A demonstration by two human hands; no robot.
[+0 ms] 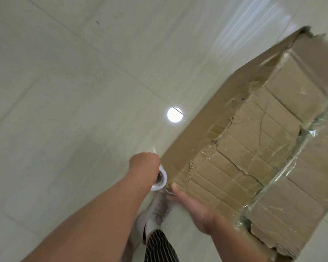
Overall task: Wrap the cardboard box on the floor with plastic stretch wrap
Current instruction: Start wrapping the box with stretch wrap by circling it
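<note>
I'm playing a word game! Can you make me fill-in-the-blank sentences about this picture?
1. The left hand grips the ___ of stretch wrap.
2. The cardboard box stands on the tiled ___.
3. The right hand touches the cardboard ___.
Missing words: roll; floor; box.

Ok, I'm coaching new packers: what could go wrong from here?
The cardboard box has ragged edges, which could snag or split the wrap near the corner where the right hand rests. The left hand holds the stretch wrap roll close against the box, so the wrap may go on slack. The shoe lies below the roll; wrap might catch it.
</note>
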